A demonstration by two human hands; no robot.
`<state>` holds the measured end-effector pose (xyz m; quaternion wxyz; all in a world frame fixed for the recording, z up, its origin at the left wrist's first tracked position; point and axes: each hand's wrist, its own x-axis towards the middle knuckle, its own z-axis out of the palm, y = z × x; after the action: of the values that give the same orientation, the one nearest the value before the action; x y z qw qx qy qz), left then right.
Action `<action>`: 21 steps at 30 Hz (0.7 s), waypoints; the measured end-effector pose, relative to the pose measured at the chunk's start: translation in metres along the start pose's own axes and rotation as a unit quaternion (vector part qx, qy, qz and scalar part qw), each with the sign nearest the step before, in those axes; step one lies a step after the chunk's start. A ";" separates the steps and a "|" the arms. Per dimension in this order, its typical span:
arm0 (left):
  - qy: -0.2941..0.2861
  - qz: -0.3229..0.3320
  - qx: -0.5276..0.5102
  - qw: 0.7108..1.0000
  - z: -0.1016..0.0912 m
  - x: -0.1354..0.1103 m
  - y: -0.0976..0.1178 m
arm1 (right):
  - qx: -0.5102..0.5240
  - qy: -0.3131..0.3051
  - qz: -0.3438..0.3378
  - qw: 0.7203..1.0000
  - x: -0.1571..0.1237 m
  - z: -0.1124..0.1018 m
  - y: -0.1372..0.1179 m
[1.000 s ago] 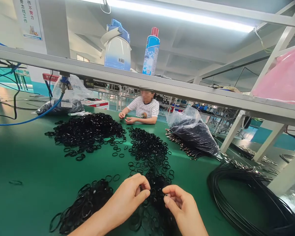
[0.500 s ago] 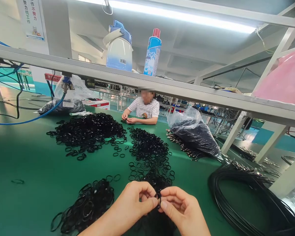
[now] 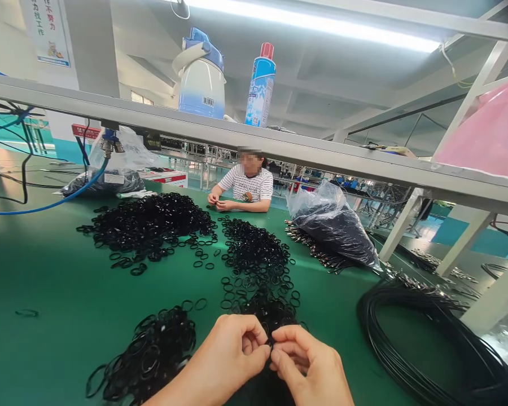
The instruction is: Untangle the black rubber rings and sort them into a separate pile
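Note:
My left hand and my right hand meet at the bottom centre, fingertips pinched together on a small black rubber ring that is mostly hidden between them. They hover over a heap of black rings on the green table. A flatter pile of larger black rings lies just left of my left hand. More ring heaps spread across the middle of the table.
A coil of black cable lies at the right. A plastic bag of black parts and metal-tipped pieces sit behind it. A person in a striped shirt works across the table. A jug and spray can stand on the overhead shelf.
My hands came together from slightly apart, closed on a ring, and now sit a little lower with the fingertips pressed tighter.

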<state>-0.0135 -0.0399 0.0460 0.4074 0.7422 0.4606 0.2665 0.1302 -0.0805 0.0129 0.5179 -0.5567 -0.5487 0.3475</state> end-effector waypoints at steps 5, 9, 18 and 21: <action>0.010 0.001 0.032 0.999 0.002 0.000 0.002 | -0.035 0.021 -0.031 0.999 -0.001 0.004 0.002; 0.013 0.008 0.050 0.999 0.005 0.000 -0.001 | -0.063 0.061 -0.046 0.995 -0.001 0.010 0.006; 0.086 0.083 0.083 0.989 0.007 -0.003 -0.009 | -0.012 0.095 0.005 0.995 0.007 0.007 0.014; 0.090 0.104 0.100 0.986 0.004 -0.004 -0.007 | 0.034 0.078 0.016 0.996 0.007 0.005 0.012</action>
<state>-0.0151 -0.0432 0.0375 0.2583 0.7959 0.4403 0.3254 0.1299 -0.0709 0.0018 0.5723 -0.5724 -0.4857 0.3300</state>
